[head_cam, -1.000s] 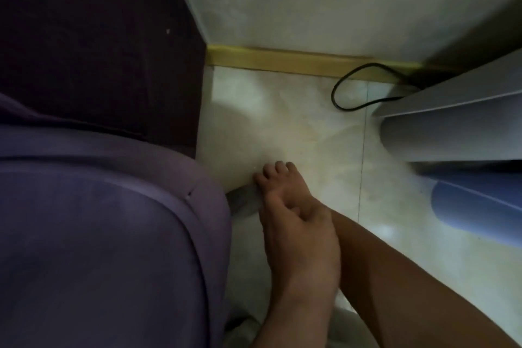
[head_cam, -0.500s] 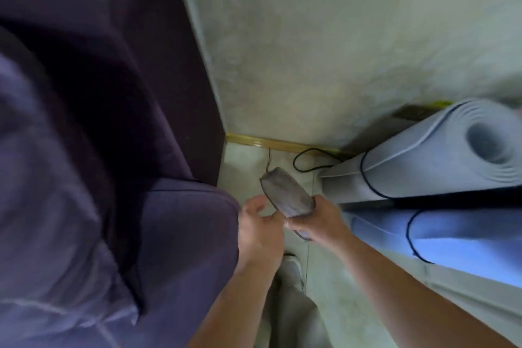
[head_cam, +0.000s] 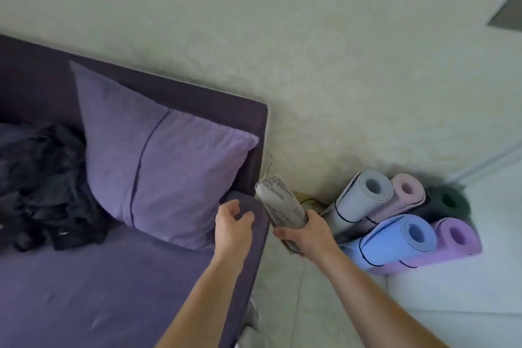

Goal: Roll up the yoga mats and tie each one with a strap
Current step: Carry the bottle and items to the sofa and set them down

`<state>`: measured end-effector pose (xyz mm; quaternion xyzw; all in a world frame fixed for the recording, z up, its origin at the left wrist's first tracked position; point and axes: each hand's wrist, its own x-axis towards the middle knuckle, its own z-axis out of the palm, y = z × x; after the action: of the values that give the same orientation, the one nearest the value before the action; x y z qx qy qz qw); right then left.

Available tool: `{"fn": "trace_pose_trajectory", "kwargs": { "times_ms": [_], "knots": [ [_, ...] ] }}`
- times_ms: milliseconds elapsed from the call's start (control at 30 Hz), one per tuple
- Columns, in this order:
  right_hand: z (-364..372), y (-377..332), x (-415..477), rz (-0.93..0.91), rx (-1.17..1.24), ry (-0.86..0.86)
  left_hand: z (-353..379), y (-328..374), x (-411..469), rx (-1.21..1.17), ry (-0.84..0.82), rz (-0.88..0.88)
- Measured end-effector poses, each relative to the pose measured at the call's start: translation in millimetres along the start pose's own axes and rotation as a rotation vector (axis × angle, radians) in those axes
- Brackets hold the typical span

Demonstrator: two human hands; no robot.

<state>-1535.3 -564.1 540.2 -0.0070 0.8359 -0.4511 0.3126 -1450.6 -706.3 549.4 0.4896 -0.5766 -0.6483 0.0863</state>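
Grey woven-looking bundle [head_cam: 282, 203]: flat, folded, dark printed lettering on its face, too blurred to read. It is held tilted, upper end toward the wall [head_cam: 310, 65], above the strip of floor [head_cam: 282, 305] between sofa and mats.

Right hand [head_cam: 308, 230]: grip closed round the lower end of the bundle, thumb on the near face, fingers wrapped behind.

Left hand [head_cam: 233, 224]: grip slack, fingers loosely curled, holding nothing. It is over the sofa's near corner, just beside the bundle but apart from it. Whether it touches the upholstery cannot be told.

Rolled mats, five, stacked on the floor against the wall, right of the right hand, open ends facing the camera.
- Upper row: grey mat [head_cam: 364, 195], pink mat [head_cam: 406, 192], dark green mat [head_cam: 449, 202].
- Lower row: blue mat [head_cam: 401, 237], purple mat [head_cam: 457, 237].

Straps: a thin dark cord rings the grey mat [head_cam: 339, 213], and another rings the blue mat [head_cam: 363, 254]. A short dark line also crosses the purple mat near its hidden end. Ties on the pink and dark green mats cannot be made out.

Sofa [head_cam: 113, 277]: dark purple, back against the wall. It carries a lilac pillow [head_cam: 163, 178] leaning upright in the corner and a heap of black material [head_cam: 48, 192] at far left.

Black cable [head_cam: 309, 200]: looped on the floor by the wall, behind the bundle.
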Motion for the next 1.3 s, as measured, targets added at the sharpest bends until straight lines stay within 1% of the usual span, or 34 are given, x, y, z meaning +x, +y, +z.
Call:
{"fn": "trace_pose_trajectory", "kwargs": {
  "times_ms": [100,233,400,533,667,700,833,933,1033,1167,1300],
  "knots": [
    [16,-17,-59,-0.090,0.001,-0.053,-50,-3,-45,-0.046,0.053,0.029],
    [50,-34,-138,-0.140,0.078,-0.121,-133,-3,-107,-0.108,0.103,0.074],
    [121,-41,-210,-0.187,0.023,-0.165,-258,-22,-140,-0.077,0.222,0.138],
    [212,-56,-263,-0.200,0.019,-0.208,-374,-46,-150,-0.140,0.303,0.126],
    [334,-86,-316,-0.200,0.050,-0.310,-501,-72,-151,-0.226,0.346,0.110],
    [354,-93,-325,-0.198,0.073,-0.330,-519,-72,-152,-0.236,0.352,0.112],
    [474,-136,-376,-0.189,0.093,-0.413,-646,-76,-149,-0.246,0.420,0.105],
    [534,-164,-391,-0.190,0.100,-0.425,-727,-79,-140,-0.293,0.487,0.070],
    [584,-185,-385,-0.175,0.066,-0.429,-794,-89,-123,-0.297,0.520,0.028],
    [654,-207,-356,-0.137,0.018,-0.454,-857,-88,-90,-0.306,0.579,-0.003],
    [734,-232,-304,-0.096,0.008,-0.486,-910,-71,-25,-0.300,0.625,-0.015]
  ]
}}
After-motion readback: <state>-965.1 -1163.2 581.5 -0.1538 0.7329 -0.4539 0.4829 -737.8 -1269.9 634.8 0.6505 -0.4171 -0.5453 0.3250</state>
